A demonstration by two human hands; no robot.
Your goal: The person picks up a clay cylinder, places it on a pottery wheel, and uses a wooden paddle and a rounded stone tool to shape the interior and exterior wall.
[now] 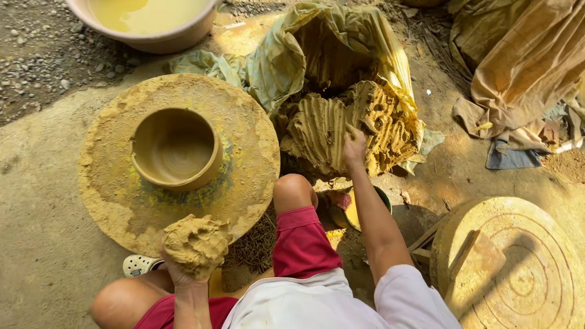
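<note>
My left hand (181,275) holds up a lump of wet clay (196,243) at the near edge of the round potter's wheel (109,183). A low clay bowl (176,147) stands on the wheel, left of its centre. My right hand (354,148) reaches forward and presses its fingers into a big ridged heap of clay (323,128) that lies in an open yellow-green plastic sheet (286,55). My knees in red shorts frame the wheel's near side.
A pink basin of yellowish water (146,15) stands at the top left on gravel. A second round clay-coated disc (518,268) lies at the lower right. Tan cloth (524,67) is bunched at the upper right. A small dark bowl (350,210) sits under my right forearm.
</note>
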